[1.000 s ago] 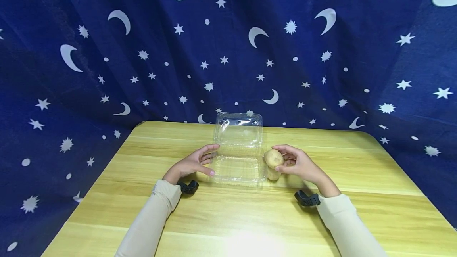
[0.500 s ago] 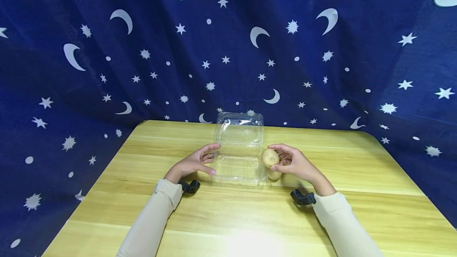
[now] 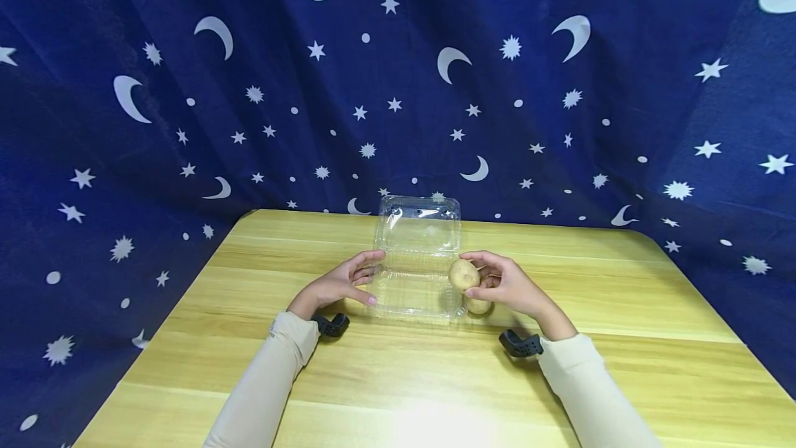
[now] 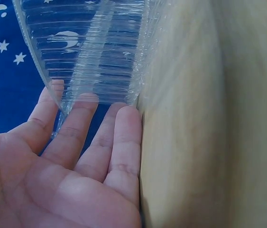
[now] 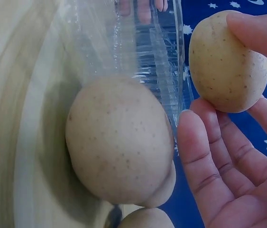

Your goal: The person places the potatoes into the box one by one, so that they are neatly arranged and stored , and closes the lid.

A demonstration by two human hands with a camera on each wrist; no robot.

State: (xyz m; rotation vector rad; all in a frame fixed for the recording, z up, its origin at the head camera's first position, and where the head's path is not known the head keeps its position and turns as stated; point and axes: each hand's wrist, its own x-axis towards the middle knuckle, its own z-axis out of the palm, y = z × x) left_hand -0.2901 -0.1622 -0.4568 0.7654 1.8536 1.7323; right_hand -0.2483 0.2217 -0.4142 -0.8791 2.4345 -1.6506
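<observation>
My right hand [image 3: 500,285] pinches a potato [image 3: 463,274] between thumb and fingers, over the right rim of a clear plastic clamshell container [image 3: 413,294]. The container's lid [image 3: 419,223] stands tipped back behind its base. In the right wrist view the held potato [image 5: 228,61] is level with the container's upper edge, and a larger-looking potato [image 5: 119,140] sits on the table below it. My left hand [image 3: 342,282] lies at the container's left side, thumb and forefinger spread along the rim. The left wrist view shows its fingertips [image 4: 128,121] against the ribbed plastic wall.
Further potatoes [image 5: 147,219] show behind the large one in the right wrist view. In the head view one potato [image 3: 478,305] lies on the wooden table [image 3: 348,386] just right of the container. A dark blue curtain [image 3: 398,75] hangs behind the table's far edge.
My right hand has carried the potato leftward, from beside the container to over its right rim. The left hand keeps its place at the left side.
</observation>
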